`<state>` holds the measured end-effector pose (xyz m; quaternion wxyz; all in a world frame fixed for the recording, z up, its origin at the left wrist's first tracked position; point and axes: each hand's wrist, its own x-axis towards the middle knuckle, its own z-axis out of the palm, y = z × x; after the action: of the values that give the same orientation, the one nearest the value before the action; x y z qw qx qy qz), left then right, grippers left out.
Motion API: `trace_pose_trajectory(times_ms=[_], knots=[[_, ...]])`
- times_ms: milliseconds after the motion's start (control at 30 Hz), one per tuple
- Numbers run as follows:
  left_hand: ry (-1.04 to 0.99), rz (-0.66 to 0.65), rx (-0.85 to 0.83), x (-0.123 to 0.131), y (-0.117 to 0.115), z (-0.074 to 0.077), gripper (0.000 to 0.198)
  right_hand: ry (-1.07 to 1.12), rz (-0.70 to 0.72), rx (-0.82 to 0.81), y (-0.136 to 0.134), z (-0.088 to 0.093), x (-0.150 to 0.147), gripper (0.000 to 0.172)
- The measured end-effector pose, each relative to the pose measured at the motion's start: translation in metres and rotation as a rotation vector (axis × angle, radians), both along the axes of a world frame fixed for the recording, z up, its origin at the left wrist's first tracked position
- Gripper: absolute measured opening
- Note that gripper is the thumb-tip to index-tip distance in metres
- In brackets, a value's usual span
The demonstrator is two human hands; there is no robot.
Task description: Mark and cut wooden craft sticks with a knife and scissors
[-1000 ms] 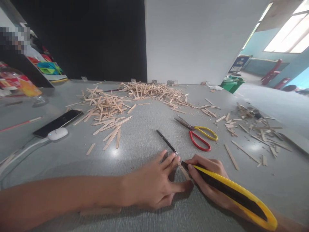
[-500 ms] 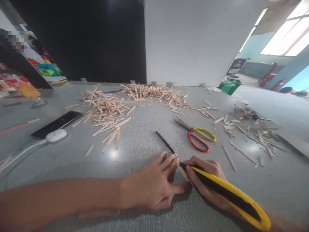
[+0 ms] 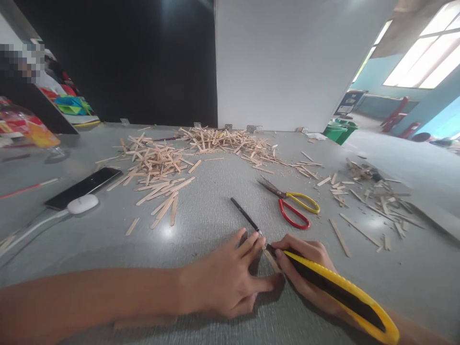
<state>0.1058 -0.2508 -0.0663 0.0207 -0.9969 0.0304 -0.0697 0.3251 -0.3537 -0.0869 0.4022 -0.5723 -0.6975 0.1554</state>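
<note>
My left hand (image 3: 230, 280) lies flat on the grey table (image 3: 201, 220), fingers spread, pressing a short wooden stick (image 3: 272, 261) down between fingertips and thumb. My right hand (image 3: 305, 268) grips a large yellow and black utility knife (image 3: 341, 292), its tip resting on that stick close to my left fingertips. A thin black pen (image 3: 246, 216) lies just beyond my left fingers. Red and yellow scissors (image 3: 293, 207) lie shut a little farther to the right.
Heaps of wooden sticks (image 3: 158, 163) spread over the far left and another heap (image 3: 230, 139) at the back centre, with cut scraps (image 3: 373, 201) at right. A black phone (image 3: 84, 187) and a white charger (image 3: 82, 204) lie left. A white board (image 3: 287, 62) stands behind.
Both hands stay in the same pose on the stick; the knife tip has hardly shifted. The view has tilted slightly, so everything sits a bit lower.
</note>
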Motion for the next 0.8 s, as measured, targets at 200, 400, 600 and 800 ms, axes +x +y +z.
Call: trace_pose_trajectory(times_ms=[200,400,600,800], knots=[[0.013,-0.001,0.004,0.0014,0.0012,0.0011,0.048,-0.029,0.007,-0.004,-0.0012,-0.0012,0.0000,0.013],[0.009,-0.003,0.009,0.0003,0.0008,-0.0006,0.049,-0.018,0.010,-0.013,0.0004,0.0016,-0.0010,0.014],[0.024,0.022,0.016,0.0019,-0.0018,-0.0036,0.053,-0.012,-0.013,-0.038,0.0009,0.0051,-0.0059,0.022],[0.048,0.043,-0.007,0.0019,-0.0049,-0.0009,0.050,-0.021,-0.031,-0.039,-0.0002,0.0059,-0.0063,0.027]])
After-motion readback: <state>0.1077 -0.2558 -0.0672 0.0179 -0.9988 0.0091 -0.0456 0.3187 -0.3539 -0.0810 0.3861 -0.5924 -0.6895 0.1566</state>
